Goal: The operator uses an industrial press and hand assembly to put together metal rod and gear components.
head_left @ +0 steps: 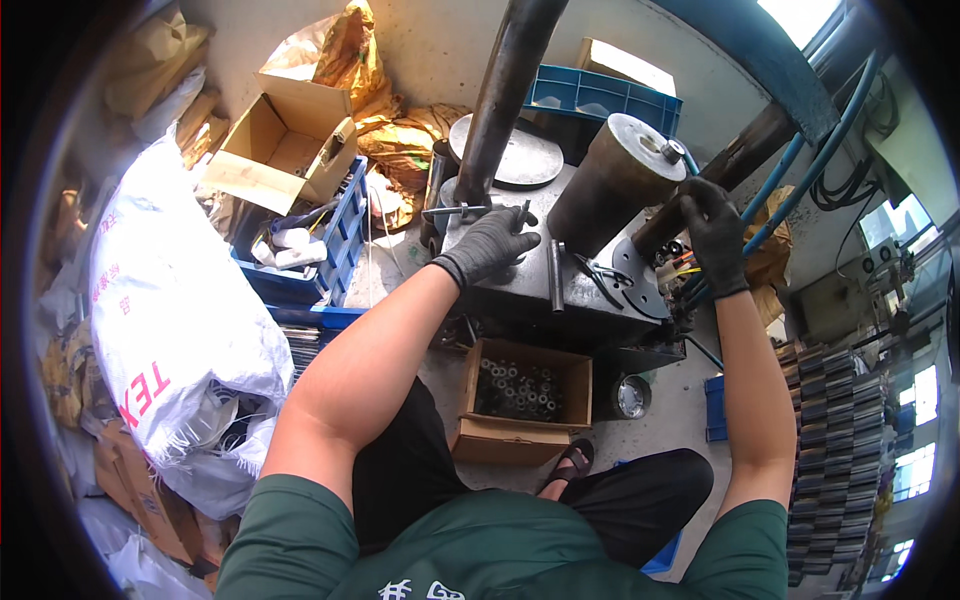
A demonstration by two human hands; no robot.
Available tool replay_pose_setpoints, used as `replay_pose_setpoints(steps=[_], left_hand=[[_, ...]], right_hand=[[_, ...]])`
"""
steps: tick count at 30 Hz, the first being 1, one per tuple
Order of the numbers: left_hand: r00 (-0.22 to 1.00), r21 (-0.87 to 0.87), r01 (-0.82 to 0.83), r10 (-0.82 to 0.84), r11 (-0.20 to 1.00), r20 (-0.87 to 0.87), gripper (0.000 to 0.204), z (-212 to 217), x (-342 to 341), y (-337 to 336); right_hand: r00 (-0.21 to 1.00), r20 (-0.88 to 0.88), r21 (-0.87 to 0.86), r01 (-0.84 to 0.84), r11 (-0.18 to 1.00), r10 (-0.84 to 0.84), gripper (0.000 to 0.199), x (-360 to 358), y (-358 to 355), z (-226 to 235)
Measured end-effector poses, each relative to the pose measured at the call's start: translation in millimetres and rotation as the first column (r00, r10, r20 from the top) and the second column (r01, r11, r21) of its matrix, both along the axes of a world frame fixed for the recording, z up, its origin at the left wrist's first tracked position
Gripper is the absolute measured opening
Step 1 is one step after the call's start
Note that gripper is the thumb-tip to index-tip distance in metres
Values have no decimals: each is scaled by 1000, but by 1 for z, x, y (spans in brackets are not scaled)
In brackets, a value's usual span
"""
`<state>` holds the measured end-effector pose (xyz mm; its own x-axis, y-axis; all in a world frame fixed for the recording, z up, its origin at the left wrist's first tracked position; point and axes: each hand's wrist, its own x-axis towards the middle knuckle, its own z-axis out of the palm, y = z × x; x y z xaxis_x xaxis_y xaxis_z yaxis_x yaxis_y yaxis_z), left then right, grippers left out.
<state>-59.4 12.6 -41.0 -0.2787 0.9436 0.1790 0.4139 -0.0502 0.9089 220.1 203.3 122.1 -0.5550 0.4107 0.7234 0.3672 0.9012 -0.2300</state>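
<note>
- Both hands wear dark knit gloves, and both bare forearms reach forward from the lower edge toward a grey metal machine block [520, 290] that serves as the desk.
- Left hand [492, 243]: the arm is bent at the elbow and angles up to the right; the hand lies palm down on the near left part of the desk top, fingers curled loosely around the end of a thin grey metal rod [448, 211] that sticks out to its left. How firmly it grips the rod cannot be told.
- Right hand [713, 228]: the arm is stretched almost straight, the wrist raised; the fingers are clenched around a dark rusty metal lever bar [745, 155] that slants up and away to the right.
- Just left of the right hand, a large brown-grey steel cylinder with a bright flat end face [620, 175] leans on the desk between the two hands.
- A dark upright steel column [505, 90] rises just behind the left hand.
- Between the hands and nearer the body, a short dark round bar [556, 277] and black-handled pliers [597, 277] lie on the desk, beside a round dark flange plate [640, 275].
- Below the hands, on the floor, an open cardboard box of small metal rings [522, 400] stands by the person's sandalled foot [570, 463].
- Far left of the left hand: a blue plastic crate [335, 235] and a big white woven sack [170, 310].
</note>
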Motion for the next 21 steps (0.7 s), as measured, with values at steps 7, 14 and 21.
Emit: replay_pose_setpoints(steps=[7,14,21], left_hand=[[942,-164,-3,58,987,331,39,-8,3,1],[815,-24,175,-131,984,564,12,-99,-42,32],[408,14,218,-104,976,907,12,-9,42,28]], right_hand=[[938,289,-355,-80,931,191,25,121,-118,-120],[622,579,-644,-48,764,528,38,129,-152,-131],[531,677,-630,63,774,509,38,171,-126,-154]])
